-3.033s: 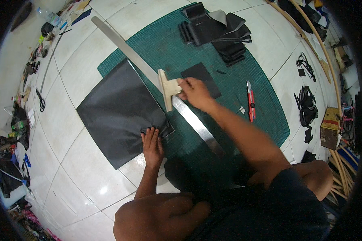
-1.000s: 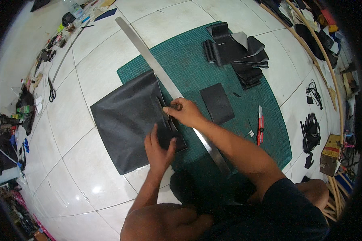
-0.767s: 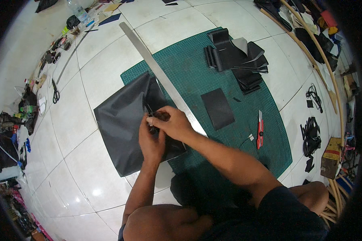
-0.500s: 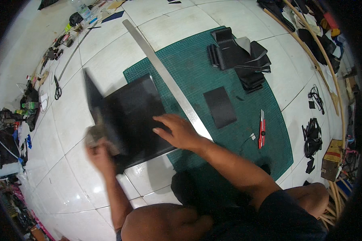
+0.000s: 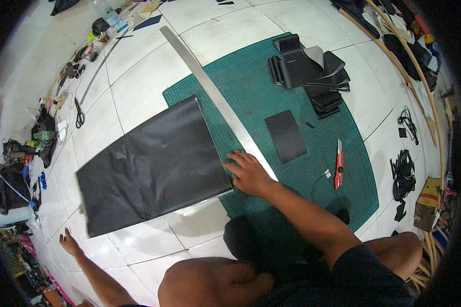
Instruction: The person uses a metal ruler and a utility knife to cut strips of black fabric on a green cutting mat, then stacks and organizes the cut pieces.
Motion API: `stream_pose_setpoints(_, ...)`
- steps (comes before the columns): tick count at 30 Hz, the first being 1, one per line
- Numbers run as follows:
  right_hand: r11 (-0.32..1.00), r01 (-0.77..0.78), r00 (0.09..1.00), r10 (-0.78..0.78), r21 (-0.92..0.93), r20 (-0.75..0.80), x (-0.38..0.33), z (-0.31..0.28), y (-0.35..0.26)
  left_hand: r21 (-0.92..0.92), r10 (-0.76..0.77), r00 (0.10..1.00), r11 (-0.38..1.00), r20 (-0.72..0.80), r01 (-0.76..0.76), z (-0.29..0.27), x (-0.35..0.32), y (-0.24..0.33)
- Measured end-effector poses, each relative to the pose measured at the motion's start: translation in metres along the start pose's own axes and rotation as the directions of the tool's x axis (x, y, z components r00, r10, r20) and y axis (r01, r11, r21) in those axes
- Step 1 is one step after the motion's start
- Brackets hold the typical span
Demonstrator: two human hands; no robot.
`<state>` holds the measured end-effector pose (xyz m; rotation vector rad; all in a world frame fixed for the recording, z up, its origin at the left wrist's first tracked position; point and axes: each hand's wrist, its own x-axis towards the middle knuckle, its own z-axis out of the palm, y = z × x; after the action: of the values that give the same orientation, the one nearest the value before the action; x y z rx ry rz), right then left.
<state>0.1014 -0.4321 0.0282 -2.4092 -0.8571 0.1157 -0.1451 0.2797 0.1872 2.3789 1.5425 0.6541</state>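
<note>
A large black leather-like sheet lies spread out, its right end on the green cutting mat and the rest on the floor tiles. My right hand rests at the sheet's right edge with its fingers spread, between it and the long metal ruler. Off the sheet's lower left corner, my left hand is held apart from it, fingers open and nothing in them. A small black rectangle of material and a red utility knife lie right of the ruler.
Folded black strips are heaped at the mat's far right. Black scissors lie on the tiles at left, near clutter along the wall. Black straps, a box and long bent canes line the right side.
The black sheet, earlier lifted and folded over at its left part, now lies unfolded to the left. My left hand has moved down and left, away from it; my right hand has shifted right.
</note>
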Motion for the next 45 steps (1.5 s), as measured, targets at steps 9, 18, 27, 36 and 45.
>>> stream_pose_setpoints(9,0.817,-0.573,0.819,0.573,-0.055,-0.024,-0.061,-0.042,0.002,-0.469,0.774,0.23,0.561,0.59,-0.682,0.125,-0.345,0.22)
stream_pose_setpoints(18,0.78,-0.621,0.783,0.623,0.075,0.005,-0.075,-0.035,0.018,-0.513,0.867,-0.028,0.269,0.498,-0.815,0.168,-0.353,0.224)
stream_pose_setpoints(27,0.638,-0.699,0.678,0.735,0.323,0.016,-0.071,-0.05,0.008,-0.486,0.913,-0.017,0.202,0.408,-0.851,0.174,-0.362,0.219)
stream_pose_setpoints(36,0.589,-0.536,0.69,0.719,0.604,-0.089,-0.077,-0.067,0.01,-0.531,0.961,0.207,0.273,0.182,-0.802,0.181,-0.392,0.285)
stream_pose_setpoints(45,0.639,-0.646,0.697,0.716,0.417,-0.018,-0.074,-0.119,-0.007,-0.604,0.975,0.116,0.208,0.187,-0.769,0.215,-0.486,0.334)
